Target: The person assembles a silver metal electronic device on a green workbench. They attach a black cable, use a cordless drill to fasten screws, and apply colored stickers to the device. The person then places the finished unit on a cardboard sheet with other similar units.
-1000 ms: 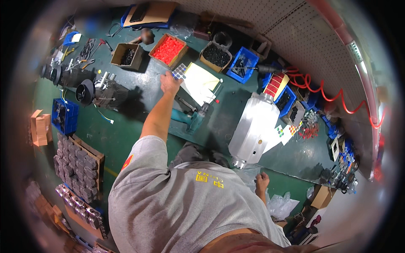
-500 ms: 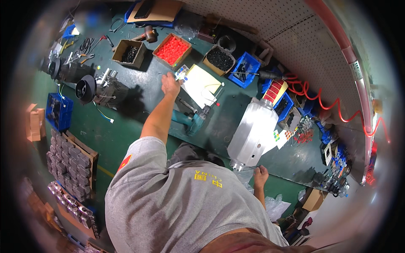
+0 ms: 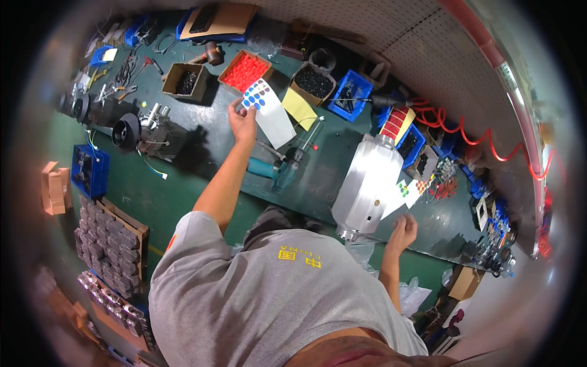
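Observation:
My left hand [image 3: 243, 124] pinches the lower left edge of a white sticker sheet [image 3: 276, 125] with rows of blue oval stickers near its far end. The sheet is over the bench, partly covering a yellow sheet [image 3: 299, 111]. Near its lower end lies a teal power drill [image 3: 284, 174]. My right hand [image 3: 404, 232] is raised by the bench's front edge with its fingers curled together; what they hold, if anything, is hidden. Just left of it a silver, many-sided metal housing [image 3: 365, 186] stands apart from the hand.
Along the back are boxes of red caps [image 3: 246, 72], black screws [image 3: 315, 82] and a blue bin [image 3: 352, 95]. Motors [image 3: 153, 136] stand at left. More sticker sheets [image 3: 417, 191] lie right of the housing. A red coiled hose [image 3: 465, 137] hangs at right.
My left hand has taken hold of the blue sticker sheet and shifted it over, showing more of the yellow one. My right hand has moved right and up, away from the housing's near end.

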A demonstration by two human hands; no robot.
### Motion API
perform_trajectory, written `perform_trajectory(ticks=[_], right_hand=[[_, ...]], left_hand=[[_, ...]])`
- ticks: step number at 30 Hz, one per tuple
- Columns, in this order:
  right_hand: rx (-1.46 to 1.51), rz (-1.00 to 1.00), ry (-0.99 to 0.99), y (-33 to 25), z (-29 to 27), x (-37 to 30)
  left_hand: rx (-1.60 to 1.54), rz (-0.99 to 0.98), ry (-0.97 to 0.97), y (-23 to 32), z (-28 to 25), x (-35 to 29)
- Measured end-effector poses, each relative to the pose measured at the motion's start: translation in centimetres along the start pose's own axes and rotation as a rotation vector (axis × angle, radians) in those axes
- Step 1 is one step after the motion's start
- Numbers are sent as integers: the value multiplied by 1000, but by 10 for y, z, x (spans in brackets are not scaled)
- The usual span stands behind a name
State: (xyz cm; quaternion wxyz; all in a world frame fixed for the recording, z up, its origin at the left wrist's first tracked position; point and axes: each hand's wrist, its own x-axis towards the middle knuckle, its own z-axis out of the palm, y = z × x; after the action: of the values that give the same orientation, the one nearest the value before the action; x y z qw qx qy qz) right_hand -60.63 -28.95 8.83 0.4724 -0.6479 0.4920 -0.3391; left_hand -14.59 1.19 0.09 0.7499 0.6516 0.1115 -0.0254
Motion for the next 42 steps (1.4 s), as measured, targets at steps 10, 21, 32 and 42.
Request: perform_trajectory(ticks=[10, 21, 32, 42], right_hand=[[236, -340, -595, -174, 171, -22], [340, -258, -607, -164, 118, -22], [386, -228, -426, -149, 56, -1], [506, -74, -501, -144, 40, 18]], left_hand=[[-40, 112, -309, 133, 49, -146], [-30, 116, -566, 147, 114, -290], [290, 375, -665, 148, 151, -348], [284, 365, -765, 141, 164, -351]])
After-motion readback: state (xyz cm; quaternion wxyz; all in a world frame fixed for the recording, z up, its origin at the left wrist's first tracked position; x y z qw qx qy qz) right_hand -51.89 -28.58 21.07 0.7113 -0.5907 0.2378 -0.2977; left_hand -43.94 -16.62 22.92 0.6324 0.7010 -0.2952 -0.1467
